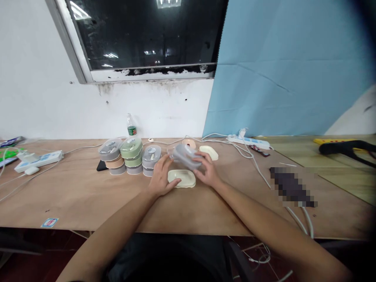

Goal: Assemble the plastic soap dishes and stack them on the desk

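My right hand grips a translucent grey lid, tilted and smeared by motion, with its fingers at the lid's right side. Below that lid a cream oval dish lies on the table. At the dish's left edge is my left hand, its thumb spread away from the fingers and nothing held in it. Just left of that hand stand stacked oval boxes with clear lids: a grey stack, a green-topped stack and a grey-topped stack with a peach layer.
Behind the lid lie a peach piece and another cream dish. A plastic bottle stands by the wall. Power strips with white cables lie on both sides. A pixelated dark object is at the right.
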Tool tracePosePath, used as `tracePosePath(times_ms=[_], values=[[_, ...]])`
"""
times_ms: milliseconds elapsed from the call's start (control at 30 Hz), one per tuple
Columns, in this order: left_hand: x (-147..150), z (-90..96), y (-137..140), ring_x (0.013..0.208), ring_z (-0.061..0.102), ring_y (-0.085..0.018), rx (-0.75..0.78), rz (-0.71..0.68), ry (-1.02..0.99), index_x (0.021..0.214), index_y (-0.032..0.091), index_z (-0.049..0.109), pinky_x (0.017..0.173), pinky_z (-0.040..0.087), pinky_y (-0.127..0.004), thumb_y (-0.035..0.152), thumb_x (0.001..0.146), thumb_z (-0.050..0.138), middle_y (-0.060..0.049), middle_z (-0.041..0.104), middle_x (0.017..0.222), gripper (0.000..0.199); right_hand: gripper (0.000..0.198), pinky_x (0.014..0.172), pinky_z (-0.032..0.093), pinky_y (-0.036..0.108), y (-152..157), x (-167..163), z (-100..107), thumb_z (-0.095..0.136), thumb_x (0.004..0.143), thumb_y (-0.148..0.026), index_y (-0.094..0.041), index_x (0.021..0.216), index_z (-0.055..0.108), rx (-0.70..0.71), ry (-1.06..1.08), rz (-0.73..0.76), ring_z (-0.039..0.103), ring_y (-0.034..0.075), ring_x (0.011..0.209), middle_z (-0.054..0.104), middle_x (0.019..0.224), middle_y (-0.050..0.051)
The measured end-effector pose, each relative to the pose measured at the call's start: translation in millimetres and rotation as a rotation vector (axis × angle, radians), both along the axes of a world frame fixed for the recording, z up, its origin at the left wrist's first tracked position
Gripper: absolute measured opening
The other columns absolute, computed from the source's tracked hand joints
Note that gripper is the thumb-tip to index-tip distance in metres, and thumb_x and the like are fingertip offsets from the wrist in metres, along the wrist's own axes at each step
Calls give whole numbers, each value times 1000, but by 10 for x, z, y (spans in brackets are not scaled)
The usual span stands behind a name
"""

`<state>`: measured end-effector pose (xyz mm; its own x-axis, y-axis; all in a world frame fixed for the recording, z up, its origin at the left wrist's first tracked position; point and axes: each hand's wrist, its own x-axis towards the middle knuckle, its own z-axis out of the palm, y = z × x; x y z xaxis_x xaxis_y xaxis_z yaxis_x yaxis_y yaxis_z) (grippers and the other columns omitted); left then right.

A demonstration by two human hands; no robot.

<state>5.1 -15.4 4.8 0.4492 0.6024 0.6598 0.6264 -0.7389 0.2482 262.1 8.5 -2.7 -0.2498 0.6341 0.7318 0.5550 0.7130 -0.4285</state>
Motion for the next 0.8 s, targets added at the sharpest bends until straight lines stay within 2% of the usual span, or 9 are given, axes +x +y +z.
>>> tracePosePath(times_ms=[100,167,233,300,467,600,700,800], values=[[-7,-34,24,138,27,-32,-45,-56,117,142,17,33,109,28,-50,59,85,51,-18,31,149,74,38,104,36,45,-184,-47,-43,60,81,-49,-21,106,62,-176,-225,336,45,29,124,47,134,14],[13,-73,51,136,32,-32,-103,-133,248,135,18,46,108,32,-49,61,83,53,-16,37,146,67,34,102,37,45,-185,-89,-86,62,80,-49,-20,97,62,-235,-266,396,45,29,125,46,136,14],[40,-101,75,132,37,-32,-118,-157,302,125,19,56,108,34,-47,61,83,54,-14,41,142,59,32,101,38,44,-134,-126,-118,65,79,-48,-19,91,62,-236,-224,359,45,28,125,46,136,14],[62,-111,92,128,41,-30,-109,-140,286,122,20,58,107,35,-46,59,83,54,-13,44,139,55,31,100,39,43,-72,-146,-132,66,78,-47,-19,91,61,-238,-195,331,44,28,126,45,136,13],[82,-121,126,123,46,-29,-157,-109,204,135,18,43,105,37,-46,57,82,57,-13,49,135,67,41,107,33,46,52,-121,-163,64,81,-41,-21,116,58,-250,-177,309,38,29,132,39,141,13],[98,-163,154,122,48,-30,-224,-89,189,136,18,40,104,37,-46,58,82,58,-13,51,134,69,42,106,33,45,154,-109,-231,63,79,-31,-21,120,57,-254,-147,258,42,28,129,43,139,12],[109,-181,161,122,47,-30,-228,-91,176,135,18,41,104,37,-46,58,78,62,-13,50,134,73,43,95,43,39,253,-118,-273,59,82,-30,-22,123,55,-301,-80,198,56,23,109,57,124,9],[113,-181,163,121,48,-31,-223,-76,165,134,18,42,104,38,-46,59,75,65,-13,51,131,76,40,80,49,34,406,-114,-284,48,89,-33,-21,127,53,-333,-4,11,61,18,83,65,105,7]])
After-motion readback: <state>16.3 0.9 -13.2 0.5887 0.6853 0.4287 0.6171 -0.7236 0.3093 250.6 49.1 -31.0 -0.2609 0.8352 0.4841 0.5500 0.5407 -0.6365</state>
